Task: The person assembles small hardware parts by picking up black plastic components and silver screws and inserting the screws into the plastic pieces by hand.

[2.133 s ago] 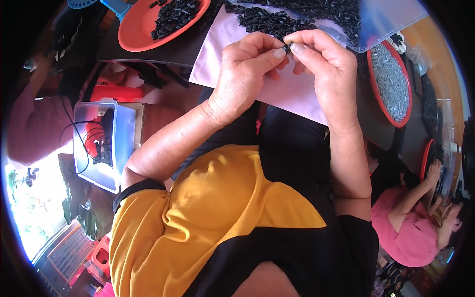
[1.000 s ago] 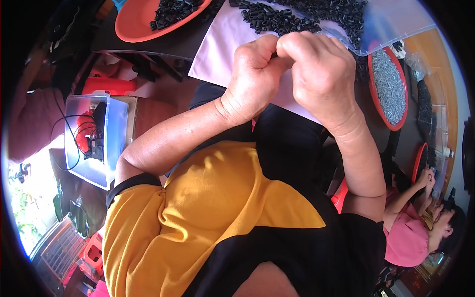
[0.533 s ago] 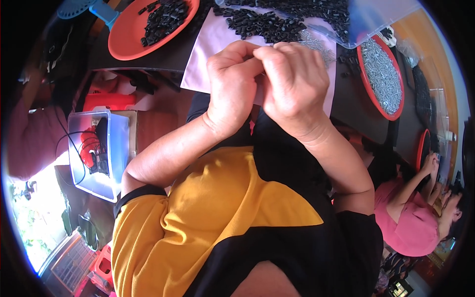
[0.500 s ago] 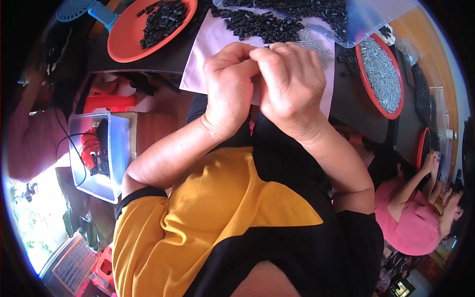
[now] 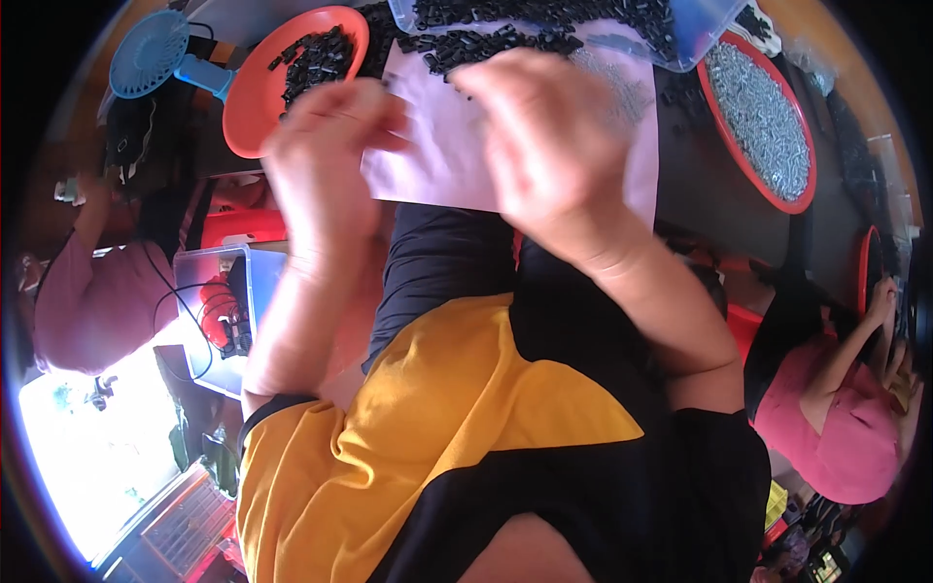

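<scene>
I log: left hand [image 5: 326,146], blurred, beside the orange plate [image 5: 258,92]; right hand [image 5: 549,131], blurred, above the pink cloth [image 5: 437,155]; either grip, I cannot tell; black pieces [image 5: 442,51], heaped on cloth and plate; step, seemingly, piece-by-piece handling; next move, I judge, calling for a fine pinch

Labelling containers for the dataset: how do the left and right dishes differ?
Contents: the left dish holds black parts; the right dish holds silver pieces.
Fill: the left dish shows plenty of bare bottom; the right dish is covered nearly to its rim.
Shared: both are reddish and shallow-looking.
</scene>
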`<action>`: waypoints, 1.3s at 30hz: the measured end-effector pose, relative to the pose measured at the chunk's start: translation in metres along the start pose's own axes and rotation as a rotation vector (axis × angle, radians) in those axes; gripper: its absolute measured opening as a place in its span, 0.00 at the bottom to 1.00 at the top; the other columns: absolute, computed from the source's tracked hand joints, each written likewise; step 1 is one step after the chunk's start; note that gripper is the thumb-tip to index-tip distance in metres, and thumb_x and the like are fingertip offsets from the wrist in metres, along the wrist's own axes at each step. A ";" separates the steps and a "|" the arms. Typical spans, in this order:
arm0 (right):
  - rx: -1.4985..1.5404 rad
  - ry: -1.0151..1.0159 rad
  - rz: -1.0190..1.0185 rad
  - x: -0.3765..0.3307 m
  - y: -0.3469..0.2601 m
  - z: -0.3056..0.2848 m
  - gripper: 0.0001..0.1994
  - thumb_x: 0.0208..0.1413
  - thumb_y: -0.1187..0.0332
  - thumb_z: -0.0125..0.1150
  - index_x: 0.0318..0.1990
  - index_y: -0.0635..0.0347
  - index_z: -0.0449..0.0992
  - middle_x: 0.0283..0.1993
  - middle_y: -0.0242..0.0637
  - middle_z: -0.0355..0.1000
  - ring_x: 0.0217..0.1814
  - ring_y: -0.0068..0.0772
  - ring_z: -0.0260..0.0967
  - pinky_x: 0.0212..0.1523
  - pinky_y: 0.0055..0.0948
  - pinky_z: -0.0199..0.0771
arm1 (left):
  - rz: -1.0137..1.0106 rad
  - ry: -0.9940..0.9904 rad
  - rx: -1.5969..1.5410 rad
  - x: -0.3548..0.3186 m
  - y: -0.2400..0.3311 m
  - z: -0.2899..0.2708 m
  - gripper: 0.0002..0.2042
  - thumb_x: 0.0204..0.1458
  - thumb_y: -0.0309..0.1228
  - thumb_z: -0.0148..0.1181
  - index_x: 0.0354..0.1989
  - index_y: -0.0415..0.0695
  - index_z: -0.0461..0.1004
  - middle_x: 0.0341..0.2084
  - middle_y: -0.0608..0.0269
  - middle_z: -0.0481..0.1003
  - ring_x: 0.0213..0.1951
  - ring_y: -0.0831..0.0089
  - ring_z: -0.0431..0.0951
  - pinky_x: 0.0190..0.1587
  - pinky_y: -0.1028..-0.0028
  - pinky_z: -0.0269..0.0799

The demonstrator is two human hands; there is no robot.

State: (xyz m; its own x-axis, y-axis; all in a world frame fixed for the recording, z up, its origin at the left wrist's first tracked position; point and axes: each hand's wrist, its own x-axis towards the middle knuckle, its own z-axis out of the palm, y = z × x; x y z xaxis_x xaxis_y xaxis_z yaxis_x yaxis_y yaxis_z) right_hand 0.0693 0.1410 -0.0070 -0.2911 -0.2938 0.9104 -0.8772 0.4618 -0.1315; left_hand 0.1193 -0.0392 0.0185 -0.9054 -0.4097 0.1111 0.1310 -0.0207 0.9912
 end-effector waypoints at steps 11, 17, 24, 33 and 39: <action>0.160 0.028 0.611 -0.034 0.044 -0.085 0.08 0.50 0.83 0.66 0.38 0.64 0.79 0.34 0.33 0.80 0.35 0.22 0.78 0.37 0.21 0.78 | 0.597 -0.310 0.569 0.028 -0.015 0.021 0.04 0.49 0.19 0.66 0.34 0.38 0.80 0.31 0.68 0.78 0.33 0.83 0.76 0.37 0.81 0.72; 0.203 0.017 0.627 -0.036 0.039 -0.088 0.08 0.50 0.83 0.65 0.38 0.64 0.79 0.33 0.33 0.80 0.34 0.19 0.77 0.35 0.20 0.77 | 0.854 -0.520 0.729 0.005 -0.035 0.096 0.07 0.44 0.22 0.68 0.33 0.41 0.78 0.28 0.60 0.73 0.35 0.64 0.76 0.36 0.71 0.74; 0.291 0.053 0.661 -0.048 0.046 -0.090 0.08 0.51 0.83 0.65 0.37 0.64 0.78 0.33 0.33 0.79 0.32 0.18 0.76 0.32 0.19 0.75 | 0.891 -0.615 0.774 -0.004 -0.038 0.111 0.08 0.43 0.23 0.68 0.32 0.43 0.77 0.30 0.60 0.73 0.38 0.58 0.76 0.38 0.65 0.75; 0.284 0.015 0.654 -0.042 0.043 -0.089 0.07 0.51 0.84 0.63 0.37 0.65 0.78 0.31 0.33 0.79 0.30 0.18 0.75 0.32 0.18 0.73 | 0.912 -0.544 0.747 -0.006 -0.044 0.113 0.09 0.41 0.20 0.66 0.30 0.42 0.74 0.29 0.60 0.72 0.36 0.59 0.75 0.34 0.63 0.75; 0.293 0.006 0.684 -0.043 0.040 -0.087 0.07 0.51 0.84 0.63 0.37 0.66 0.78 0.31 0.33 0.79 0.31 0.18 0.75 0.32 0.18 0.73 | 1.085 -0.627 0.892 -0.002 -0.047 0.114 0.09 0.37 0.26 0.62 0.29 0.42 0.72 0.29 0.60 0.71 0.35 0.62 0.73 0.35 0.67 0.74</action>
State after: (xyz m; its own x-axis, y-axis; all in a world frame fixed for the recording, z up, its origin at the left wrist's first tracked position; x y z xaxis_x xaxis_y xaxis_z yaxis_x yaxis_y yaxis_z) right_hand 0.0799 0.2448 -0.0175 -0.8073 -0.0159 0.5899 -0.5671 0.2974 -0.7681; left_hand 0.0685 0.0670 -0.0202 -0.5862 0.5755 0.5702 0.7488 0.6536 0.1101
